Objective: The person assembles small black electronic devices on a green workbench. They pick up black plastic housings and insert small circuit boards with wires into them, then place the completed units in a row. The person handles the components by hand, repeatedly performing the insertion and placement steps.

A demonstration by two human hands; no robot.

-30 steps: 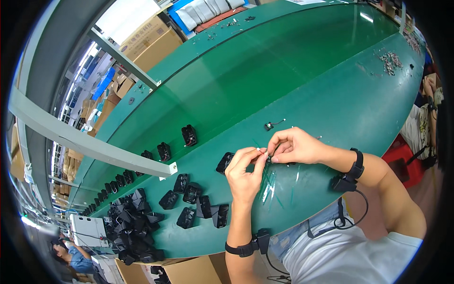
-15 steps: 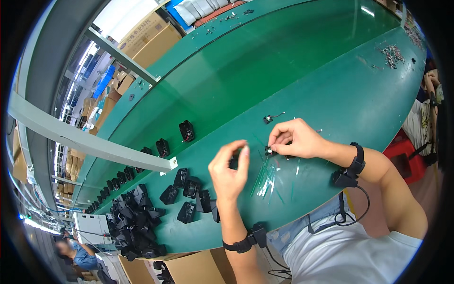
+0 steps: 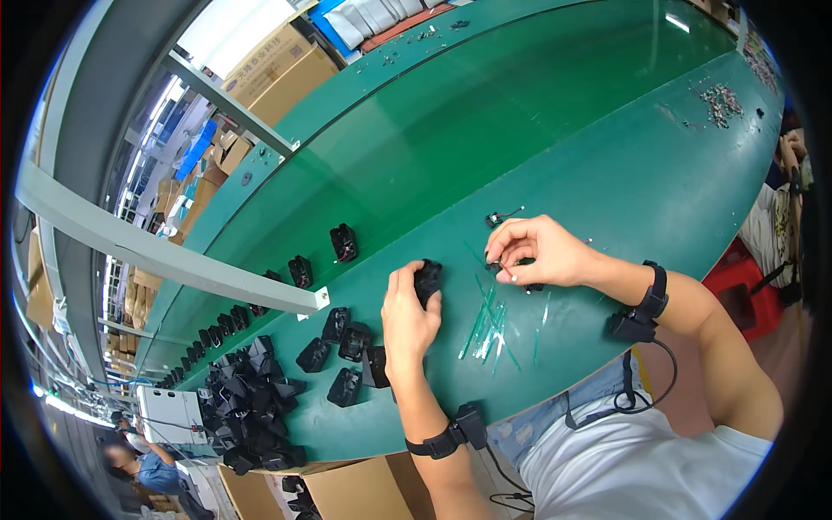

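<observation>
My left hand (image 3: 409, 314) is closed round a black plastic housing (image 3: 427, 281) above the green bench. To its right, my right hand (image 3: 548, 251) pinches a small black part with thin wires (image 3: 495, 265). Just beyond that hand, a similar wired part (image 3: 498, 218) lies on the bench. Thin clear-green strips (image 3: 490, 329) are scattered between my forearms. Left of my left hand, several open black housings (image 3: 344, 387) rest on the bench, near a large heap of black housings (image 3: 247, 403).
A green conveyor belt (image 3: 468, 147) runs behind the bench, with a row of black housings (image 3: 343, 243) along it. A grey metal frame (image 3: 173, 256) arches over the left side. Small parts (image 3: 721, 104) lie piled at the far right. A red stool (image 3: 744, 295) stands beyond the edge.
My left hand has turned, bringing the black housing into plain view between its fingers. My right hand has shifted slightly left, still pinching the small wired part.
</observation>
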